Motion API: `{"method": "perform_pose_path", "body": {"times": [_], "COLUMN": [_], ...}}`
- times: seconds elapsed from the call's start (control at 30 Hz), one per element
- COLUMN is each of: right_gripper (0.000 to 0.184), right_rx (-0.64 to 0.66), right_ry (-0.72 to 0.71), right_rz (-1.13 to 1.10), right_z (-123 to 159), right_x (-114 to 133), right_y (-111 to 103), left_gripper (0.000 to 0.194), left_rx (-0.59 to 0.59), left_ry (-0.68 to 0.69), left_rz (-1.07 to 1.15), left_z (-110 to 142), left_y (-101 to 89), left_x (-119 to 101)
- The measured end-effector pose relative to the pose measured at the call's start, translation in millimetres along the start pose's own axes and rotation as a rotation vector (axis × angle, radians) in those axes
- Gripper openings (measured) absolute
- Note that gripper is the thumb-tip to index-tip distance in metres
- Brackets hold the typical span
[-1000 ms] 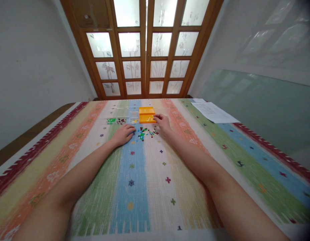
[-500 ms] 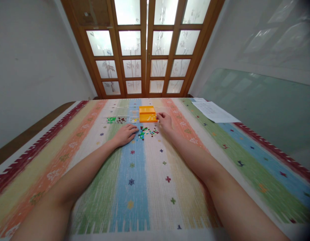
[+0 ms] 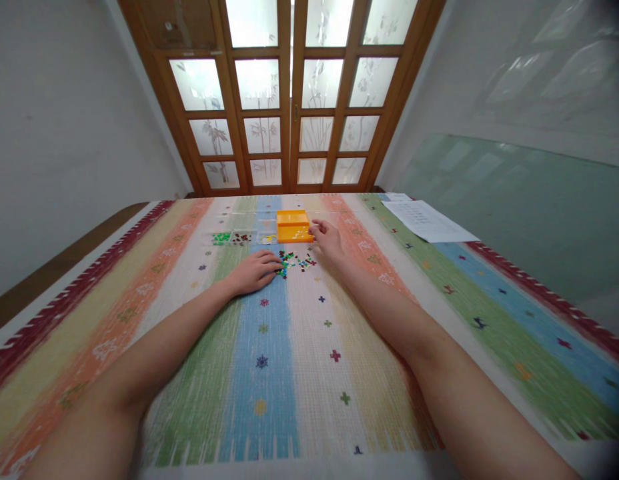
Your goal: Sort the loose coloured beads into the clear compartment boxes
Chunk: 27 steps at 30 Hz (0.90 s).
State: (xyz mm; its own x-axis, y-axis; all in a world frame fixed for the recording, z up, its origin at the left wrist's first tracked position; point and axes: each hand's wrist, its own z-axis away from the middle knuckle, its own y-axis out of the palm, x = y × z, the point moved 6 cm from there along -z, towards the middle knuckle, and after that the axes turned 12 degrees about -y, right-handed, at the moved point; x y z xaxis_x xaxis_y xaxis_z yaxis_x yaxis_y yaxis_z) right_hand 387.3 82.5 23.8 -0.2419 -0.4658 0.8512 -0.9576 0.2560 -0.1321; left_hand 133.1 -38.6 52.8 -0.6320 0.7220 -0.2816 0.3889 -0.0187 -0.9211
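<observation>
A small pile of tiny coloured beads (image 3: 295, 261) lies on the striped cloth (image 3: 289, 347) far in front of me. My left hand (image 3: 254, 271) rests palm down on the cloth, its fingertips touching the pile's left edge. My right hand (image 3: 327, 240) hovers at the right edge of an orange tray (image 3: 292, 227), fingers pinched together on something too small to make out. Left of the tray is a clear divided box (image 3: 239, 237) holding green, dark red and yellow beads in separate compartments.
A sheet of white paper (image 3: 427, 221) lies at the far right of the cloth. Wooden doors with frosted glass panes (image 3: 292, 100) stand behind the table. A green glass panel (image 3: 514, 200) leans along the right wall.
My left hand has slid right, reaching the bead pile. My right hand stays pinched at the orange tray's right edge, shifting only slightly.
</observation>
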Motion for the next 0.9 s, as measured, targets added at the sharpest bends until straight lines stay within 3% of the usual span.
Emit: {"method": "perform_pose_path", "body": {"times": [0.17,0.43,0.73,0.9], "right_gripper": [0.027,0.023,0.018,0.024], "right_rx": [0.087,0.304,0.641,0.698], "right_ry": [-0.105,-0.189,-0.464,-0.674], "right_rz": [0.037,0.151,0.349,0.444], "right_z": [2,18,48,65], "right_x": [5,23,56,65], "right_y": [7,25,53,68], "left_gripper": [0.036,0.036,0.026,0.020], "left_rx": [-0.009,-0.035,-0.073,-0.123], "left_ry": [-0.012,-0.069,-0.125,-0.162], "left_rz": [-0.029,-0.037,-0.064,-0.069], "left_z": [1,2,2,2], "left_y": [2.0,-0.2,-5.0,-4.1], "left_x": [7,18,28,38]}}
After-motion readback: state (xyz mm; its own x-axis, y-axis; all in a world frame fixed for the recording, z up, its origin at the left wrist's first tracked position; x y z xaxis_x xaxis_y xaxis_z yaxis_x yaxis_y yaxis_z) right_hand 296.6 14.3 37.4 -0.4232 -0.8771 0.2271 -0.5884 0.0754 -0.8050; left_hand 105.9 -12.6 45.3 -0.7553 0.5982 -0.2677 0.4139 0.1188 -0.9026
